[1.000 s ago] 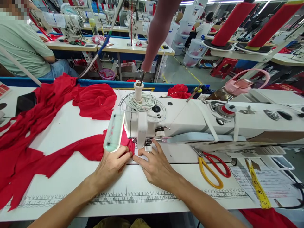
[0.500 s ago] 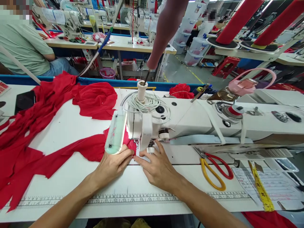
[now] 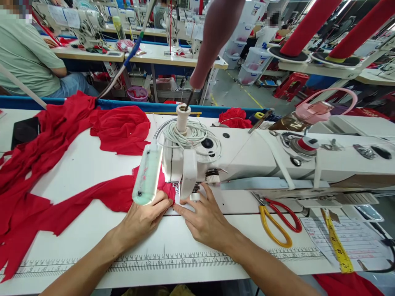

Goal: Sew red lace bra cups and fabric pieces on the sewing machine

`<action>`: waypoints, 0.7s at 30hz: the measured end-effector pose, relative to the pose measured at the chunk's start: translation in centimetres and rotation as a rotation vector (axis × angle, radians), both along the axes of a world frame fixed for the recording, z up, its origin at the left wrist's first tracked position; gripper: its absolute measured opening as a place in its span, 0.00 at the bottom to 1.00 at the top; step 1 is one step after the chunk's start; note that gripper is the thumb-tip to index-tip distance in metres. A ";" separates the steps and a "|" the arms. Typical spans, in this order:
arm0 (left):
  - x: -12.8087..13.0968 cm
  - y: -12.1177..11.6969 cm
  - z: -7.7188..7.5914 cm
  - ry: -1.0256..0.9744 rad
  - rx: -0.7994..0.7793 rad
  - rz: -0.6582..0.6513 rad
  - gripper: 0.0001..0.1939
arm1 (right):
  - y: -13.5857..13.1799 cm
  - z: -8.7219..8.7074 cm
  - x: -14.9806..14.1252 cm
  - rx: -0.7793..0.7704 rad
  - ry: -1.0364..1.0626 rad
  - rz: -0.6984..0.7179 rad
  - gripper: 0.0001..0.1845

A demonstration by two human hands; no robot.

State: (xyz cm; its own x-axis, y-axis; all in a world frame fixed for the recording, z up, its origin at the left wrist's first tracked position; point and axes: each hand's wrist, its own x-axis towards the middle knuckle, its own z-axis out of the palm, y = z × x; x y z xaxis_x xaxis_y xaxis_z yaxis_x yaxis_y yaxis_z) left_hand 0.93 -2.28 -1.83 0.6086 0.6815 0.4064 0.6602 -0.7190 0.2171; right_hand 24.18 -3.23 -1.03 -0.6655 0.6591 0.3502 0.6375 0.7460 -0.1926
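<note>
Red fabric [image 3: 117, 191] runs as a strip from the left to the presser foot [image 3: 175, 188] of a white sewing machine [image 3: 247, 152]. My left hand [image 3: 149, 211] lies at the near edge of this fabric, fingers together and closed on it; the pale green lamp plate [image 3: 147, 174] hides part of the cloth above it. My right hand [image 3: 203, 216] rests just right of the presser foot, fingers spread. One of its fingertips touches the fabric edge beside my left fingertips; the others reach under the machine head.
Scissors [image 3: 276, 222] with red and yellow handles lie right of my right hand. Beyond them are a yellow tape measure [image 3: 338, 242] and a written sheet [image 3: 364, 242]. A pink-lidded bottle [image 3: 311, 111] stands behind the machine. A co-worker [image 3: 31, 57] sits at back left.
The view has shifted slightly, moving the scene a little left. Both hands keep their places at the presser foot, and the fabric there looks nearly the same.
</note>
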 end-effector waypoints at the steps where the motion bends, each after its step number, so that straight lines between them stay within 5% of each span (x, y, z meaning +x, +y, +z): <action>1: 0.0 0.0 0.0 -0.002 0.000 -0.001 0.13 | 0.0 0.0 0.0 0.005 0.003 -0.001 0.21; 21: 1.5 -2.0 1.5 0.227 0.361 0.029 0.15 | 0.6 -0.6 -0.1 0.009 0.146 -0.063 0.21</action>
State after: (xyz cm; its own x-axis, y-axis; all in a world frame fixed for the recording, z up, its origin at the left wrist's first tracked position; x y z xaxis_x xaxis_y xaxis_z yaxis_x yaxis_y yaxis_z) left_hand 2.44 -4.27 -0.36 0.6927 0.5385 0.4798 0.6835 -0.7024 -0.1985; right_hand 24.07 -2.62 -1.59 -0.5647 0.6941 0.4464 0.6488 0.7077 -0.2795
